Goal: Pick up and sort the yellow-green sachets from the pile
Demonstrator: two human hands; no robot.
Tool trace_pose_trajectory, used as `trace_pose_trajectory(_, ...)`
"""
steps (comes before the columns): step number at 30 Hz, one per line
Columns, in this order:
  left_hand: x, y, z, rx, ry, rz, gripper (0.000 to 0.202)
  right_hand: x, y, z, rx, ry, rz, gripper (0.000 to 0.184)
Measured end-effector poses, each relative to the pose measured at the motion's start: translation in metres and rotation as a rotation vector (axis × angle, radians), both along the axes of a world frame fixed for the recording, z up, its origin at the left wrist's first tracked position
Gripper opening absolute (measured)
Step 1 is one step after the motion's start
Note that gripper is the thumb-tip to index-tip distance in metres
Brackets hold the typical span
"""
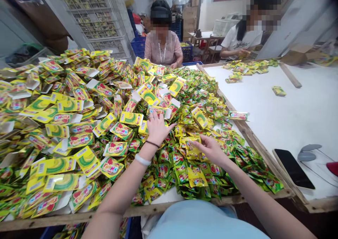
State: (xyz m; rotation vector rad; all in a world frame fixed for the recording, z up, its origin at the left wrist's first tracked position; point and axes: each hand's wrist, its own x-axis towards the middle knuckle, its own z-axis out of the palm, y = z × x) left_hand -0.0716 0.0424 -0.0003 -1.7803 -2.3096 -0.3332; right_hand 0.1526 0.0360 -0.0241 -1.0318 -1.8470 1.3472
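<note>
Wood-edged table (52,221) is pretty much buried: a big pile of small cartons (63,120) on the left crowds right up against the green sachets (182,175), with a phone (293,168) lying past the wooden divider (261,150). Left hand (157,129) is spread fairly wide, thumb out, fingers on a carton (166,112) mid-heap; right hand (211,148) has a yellow sachet (190,148) in a narrow pinch nearby.

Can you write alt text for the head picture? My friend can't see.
A person's left hand rests on a box and their right hand touches a yellow packet, amid lots of piled, colourful boxes and packets on a wood-edged table. Two people are farther back; a phone lies at right.
</note>
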Motion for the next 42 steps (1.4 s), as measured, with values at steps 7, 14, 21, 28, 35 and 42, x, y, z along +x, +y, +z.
trace_pose_trajectory(7, -0.02, -0.01, 0.001, -0.268, 0.106, -0.045, 0.078, 0.009, -0.005, -0.005, -0.337, 0.177, -0.021, 0.032)
trace_pose_trajectory(14, 0.011, -0.055, 0.0, -0.093, -0.577, -0.347, 0.041, 0.001, -0.007, 0.031, -0.01, 0.441, -0.121, 0.022)
trace_pose_trajectory(21, 0.042, -0.09, 0.005, -0.397, -1.408, -0.545, 0.027, -0.004, -0.004, 0.067, 0.535, 0.094, 0.233, 0.015)
trace_pose_trajectory(28, 0.043, -0.098, 0.0, -0.456, -1.409, -0.592, 0.03, 0.015, -0.019, 0.072, 0.357, -0.271, 0.373, 0.018)
trace_pose_trajectory(35, 0.06, -0.104, -0.016, -0.532, -1.626, -0.624, 0.059, 0.021, -0.04, 0.045, 0.109, -0.088, 0.403, 0.022)
trace_pose_trajectory(42, 0.036, -0.088, -0.011, -0.161, -0.791, -0.576, 0.062, 0.081, 0.002, 0.037, 0.765, -0.469, -0.236, 0.022)
